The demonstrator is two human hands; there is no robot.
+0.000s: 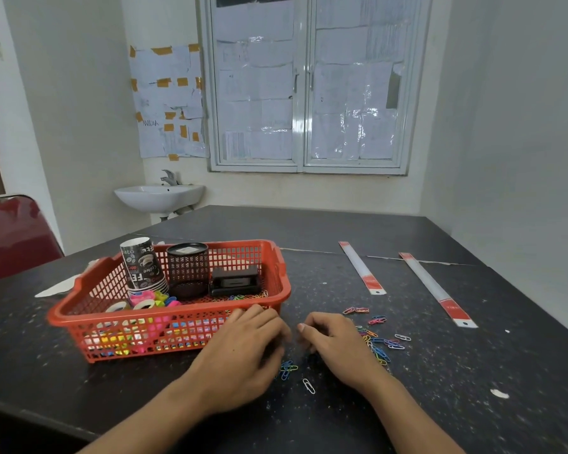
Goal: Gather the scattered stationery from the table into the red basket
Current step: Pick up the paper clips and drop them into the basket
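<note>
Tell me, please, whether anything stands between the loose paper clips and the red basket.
No object does. Only the person's own left hand and right hand lie between the paper clips and the red basket, whose near wall they must clear.

- Pale, plain walls (79, 93) meet in a corner at the far right.
- A white-framed double window (304, 83) in the far wall has its panes covered with paper sheets, and daylight glows through them.
- More paper sheets (168, 103), fixed with brown tape, hang left of the window.
- A white wall sink (159, 196) with a metal tap (169, 176) sits below them.
- A red padded chair (14, 237) stands at the left.
- A dark speckled table (341, 231) fills the foreground.
</note>
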